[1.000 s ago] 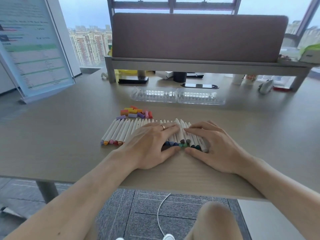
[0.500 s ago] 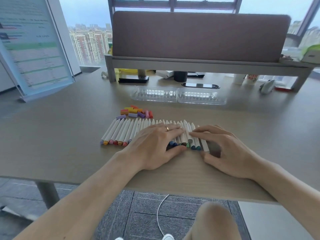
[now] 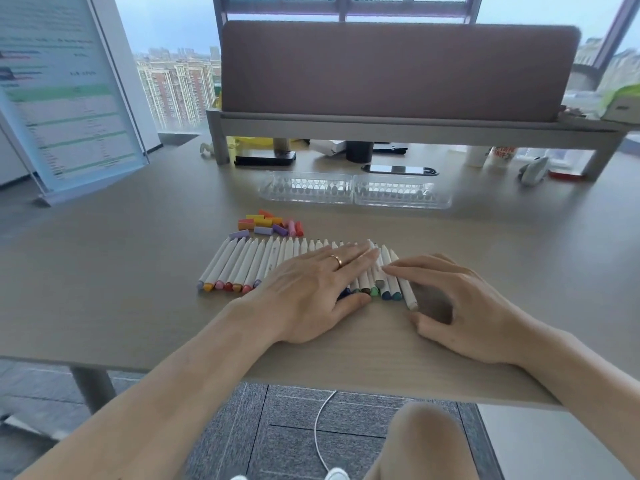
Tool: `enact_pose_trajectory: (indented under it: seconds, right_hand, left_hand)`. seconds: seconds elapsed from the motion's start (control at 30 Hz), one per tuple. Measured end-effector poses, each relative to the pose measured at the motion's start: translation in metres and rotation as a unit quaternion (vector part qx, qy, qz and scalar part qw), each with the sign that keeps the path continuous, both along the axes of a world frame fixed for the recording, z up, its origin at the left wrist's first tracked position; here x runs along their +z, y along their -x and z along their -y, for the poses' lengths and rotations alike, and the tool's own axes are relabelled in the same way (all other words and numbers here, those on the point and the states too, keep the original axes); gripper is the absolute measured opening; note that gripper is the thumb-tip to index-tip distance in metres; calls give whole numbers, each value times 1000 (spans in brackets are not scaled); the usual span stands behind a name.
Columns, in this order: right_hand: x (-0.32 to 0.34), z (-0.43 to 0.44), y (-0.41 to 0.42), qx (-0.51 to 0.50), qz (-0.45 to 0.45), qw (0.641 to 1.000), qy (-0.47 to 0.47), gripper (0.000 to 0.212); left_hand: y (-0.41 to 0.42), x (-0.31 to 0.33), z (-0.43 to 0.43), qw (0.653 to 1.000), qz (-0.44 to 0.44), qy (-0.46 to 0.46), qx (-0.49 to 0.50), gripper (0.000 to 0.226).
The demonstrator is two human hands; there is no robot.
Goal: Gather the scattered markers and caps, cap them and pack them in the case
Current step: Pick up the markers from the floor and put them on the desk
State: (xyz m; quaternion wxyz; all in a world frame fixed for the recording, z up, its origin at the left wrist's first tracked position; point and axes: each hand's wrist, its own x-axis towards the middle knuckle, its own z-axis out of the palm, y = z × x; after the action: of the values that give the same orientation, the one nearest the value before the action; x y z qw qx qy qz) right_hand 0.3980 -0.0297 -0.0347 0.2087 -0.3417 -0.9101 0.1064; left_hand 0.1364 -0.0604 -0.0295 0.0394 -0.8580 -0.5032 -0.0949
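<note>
Head view: my left hand (image 3: 311,292) lies flat and spread on the row of smooth white markers (image 3: 249,263), grasping nothing. My right hand (image 3: 460,306) arches loosely beside their right end, fingertips touching. Stubby coloured caps (image 3: 270,225) lie behind them; farther back, the ribbed clear plastic case (image 3: 356,188). Barrel print seems unreadable.

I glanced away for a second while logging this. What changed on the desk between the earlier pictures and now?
The right hand slid right, off the markers, with only its fingertips at the row's right end. The row now lies straighter there. The left hand stayed flat on the row. Nothing was picked up. Caps and case are unmoved.
</note>
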Motion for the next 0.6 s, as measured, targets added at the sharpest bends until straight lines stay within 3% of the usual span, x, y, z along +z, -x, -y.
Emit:
enact_pose_trajectory:
  seconds: [0.3,0.5,0.6]
  right_hand:
    - [-6,-7,-1,-7,-6,1000,9,63]
    - [-9,-8,-3,-18,-21,999,-19,48]
    - [-8,-6,-3,-16,-15,1000,-16,55]
  left_hand:
    - [-1,-1,-6,999,-12,26,-20,58]
    - [-1,1,-6,999,-5,28,-21,57]
    - [-1,1,-5,999,-14,21,-21,58]
